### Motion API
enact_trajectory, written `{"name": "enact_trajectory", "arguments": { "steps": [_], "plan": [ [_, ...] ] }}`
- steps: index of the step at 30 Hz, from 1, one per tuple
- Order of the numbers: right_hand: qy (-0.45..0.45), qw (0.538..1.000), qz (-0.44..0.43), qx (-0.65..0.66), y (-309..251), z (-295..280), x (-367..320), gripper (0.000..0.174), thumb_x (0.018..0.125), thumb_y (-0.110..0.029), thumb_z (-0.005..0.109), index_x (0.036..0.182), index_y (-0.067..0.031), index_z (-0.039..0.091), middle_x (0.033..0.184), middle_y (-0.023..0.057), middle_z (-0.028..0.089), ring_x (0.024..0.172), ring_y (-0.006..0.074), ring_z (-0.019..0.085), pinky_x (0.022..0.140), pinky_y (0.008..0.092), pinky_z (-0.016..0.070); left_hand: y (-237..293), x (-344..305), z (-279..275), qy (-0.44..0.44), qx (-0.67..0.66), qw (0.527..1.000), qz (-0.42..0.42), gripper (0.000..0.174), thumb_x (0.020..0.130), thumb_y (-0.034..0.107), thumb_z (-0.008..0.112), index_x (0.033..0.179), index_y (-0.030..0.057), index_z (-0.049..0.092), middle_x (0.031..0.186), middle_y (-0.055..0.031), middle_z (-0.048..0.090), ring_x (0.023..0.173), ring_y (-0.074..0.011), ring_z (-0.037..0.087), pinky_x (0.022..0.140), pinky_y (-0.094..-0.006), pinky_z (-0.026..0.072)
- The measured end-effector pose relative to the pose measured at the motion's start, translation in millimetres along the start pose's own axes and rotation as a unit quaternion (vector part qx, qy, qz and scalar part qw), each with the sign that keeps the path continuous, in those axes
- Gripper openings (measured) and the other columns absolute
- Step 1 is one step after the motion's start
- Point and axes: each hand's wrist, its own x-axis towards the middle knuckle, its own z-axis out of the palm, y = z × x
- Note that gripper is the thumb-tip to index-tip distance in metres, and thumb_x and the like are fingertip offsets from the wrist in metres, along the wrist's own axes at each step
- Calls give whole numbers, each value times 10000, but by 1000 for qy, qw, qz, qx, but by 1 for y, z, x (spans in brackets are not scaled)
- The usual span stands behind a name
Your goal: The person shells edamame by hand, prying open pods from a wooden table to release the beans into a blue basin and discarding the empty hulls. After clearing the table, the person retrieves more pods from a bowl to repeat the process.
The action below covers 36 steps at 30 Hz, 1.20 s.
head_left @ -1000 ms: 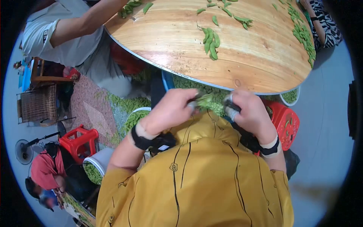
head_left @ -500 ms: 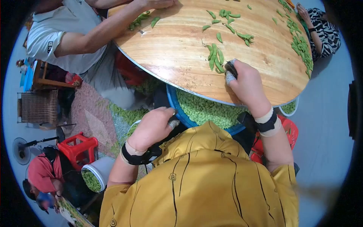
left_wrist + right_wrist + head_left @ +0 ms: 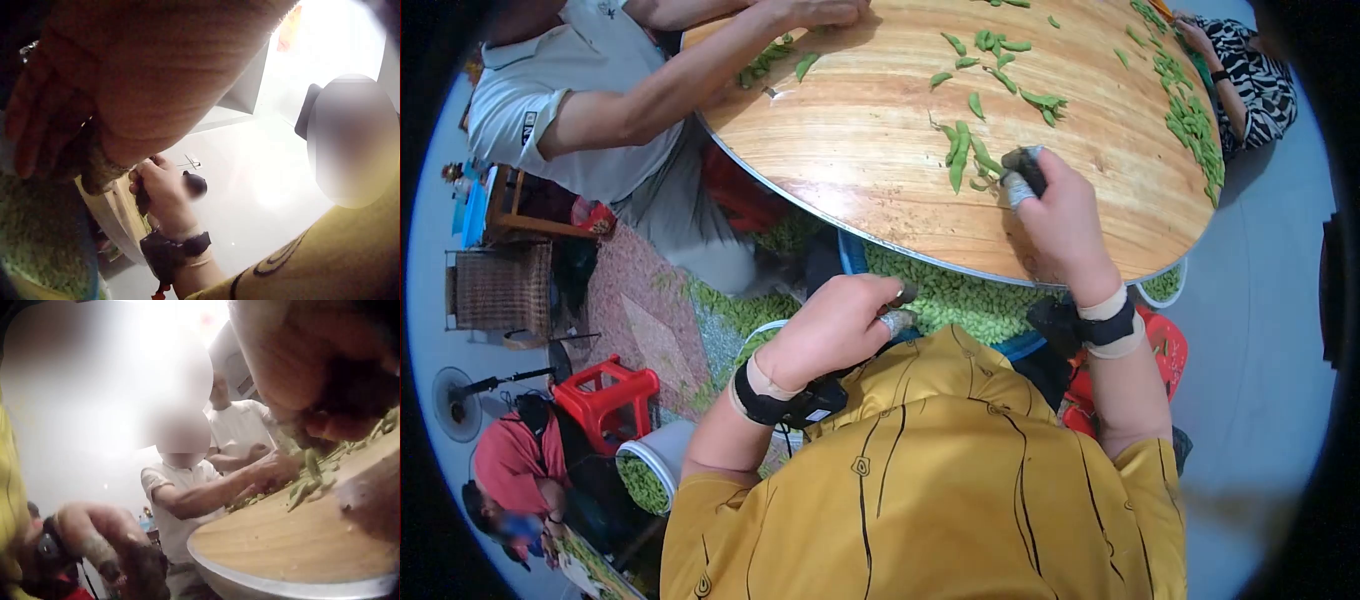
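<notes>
My right hand [image 3: 1065, 225] is over the round wooden table, its dark and pale wrapped fingertips pinching the end of a green soybean pod [image 3: 985, 157]. More pods [image 3: 957, 160] lie just left of it in a small pile. In the right wrist view, a pod [image 3: 311, 464] stands tilted below the dark fingertips. My left hand [image 3: 835, 320] hangs loosely curled beside the table edge, with nothing visible in it. Its wrapped thumb [image 3: 100, 549] shows in the right wrist view. Beneath the hands, a blue tub [image 3: 852, 250] holds shelled green beans [image 3: 960, 290], partly hidden by the table.
Loose pods [image 3: 1045, 105] are scattered farther back on the table [image 3: 850, 150], with a long heap [image 3: 1190, 130] along its right side. Another person's arm [image 3: 660, 105] reaches over the left edge. Red stools [image 3: 605, 395] and a white bucket [image 3: 665, 450] stand on the floor.
My hands have parted from above the tub. The right hand has gone up to the table and now draws a pod from the pile; the left has stayed low near the tub.
</notes>
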Motion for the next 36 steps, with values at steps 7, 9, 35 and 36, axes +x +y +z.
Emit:
{"name": "enact_trajectory", "arguments": {
  "steps": [7, 9, 35, 36],
  "plan": [
    [-81, 948, 66, 302, 1, -32, -25, 187, 817, -27, 572, 991, 24, 615, 812, 37, 628, 781, 98, 570, 713, 264, 474, 19, 23, 0, 146, -79, 986, 1, 218, 879, 98, 558, 1067, -2, 605, 869, -131, 659, 791, -230, 634, 744, -314, 488],
    [-185, 926, 59, 324, -19, -46, -34, 189, 824, -27, 568, 1002, 21, 608, 838, 47, 632, 795, 100, 573, 730, 265, 475, 24, 43, 4, 244, -79, 964, 71, 242, 946, 161, 486, 1059, -20, 600, 875, -82, 660, 751, -157, 614, 725, -266, 479],
    [-189, 855, 168, 454, -10, -43, -79, 461, 793, 69, 437, 1247, 20, 495, 904, 19, 610, 801, 95, 574, 775, 242, 469, 39, 63, 44, 20, -345, 926, -151, 121, 922, 94, 526, 978, 36, 616, 783, 51, 586, 663, -38, 474, 583, -208, 402],
    [-189, 854, 168, 454, -8, -41, -79, 461, 793, 69, 437, 1247, 20, 495, 904, 19, 610, 801, 95, 574, 775, 242, 469, 38, 63, 47, 20, -345, 926, -151, 121, 922, 94, 526, 978, 36, 616, 783, 51, 586, 663, -38, 474, 583, -208, 402]
  ]
}}
